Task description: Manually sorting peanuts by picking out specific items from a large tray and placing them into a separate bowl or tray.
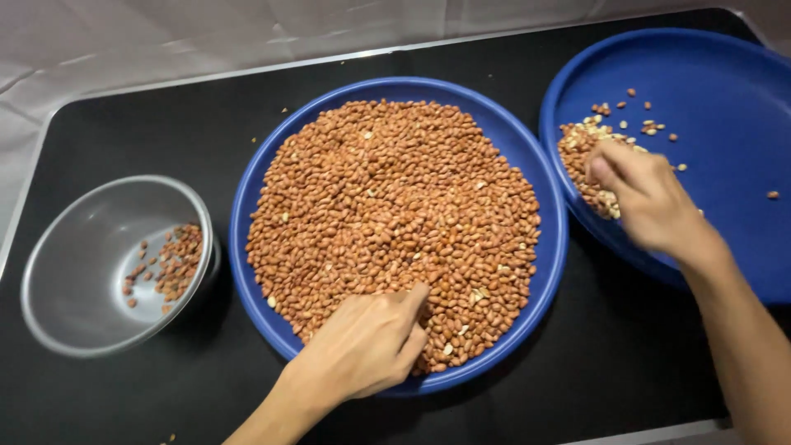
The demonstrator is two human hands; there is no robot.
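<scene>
On the black counter (577, 354), the left hand (362, 346) rests fingers-down in the peanuts (387, 214) at the near edge of the middle blue tray (544, 272), the right hand (647, 198) touches a smaller heap (581, 156) in the right tray (725, 91), and a steel bowl (82, 272) holding few nuts sits left.

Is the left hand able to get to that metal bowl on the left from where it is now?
Probably yes: the left hand rests in the peanuts on the middle blue plate, and only bare black table lies between it and the metal bowl.
</scene>
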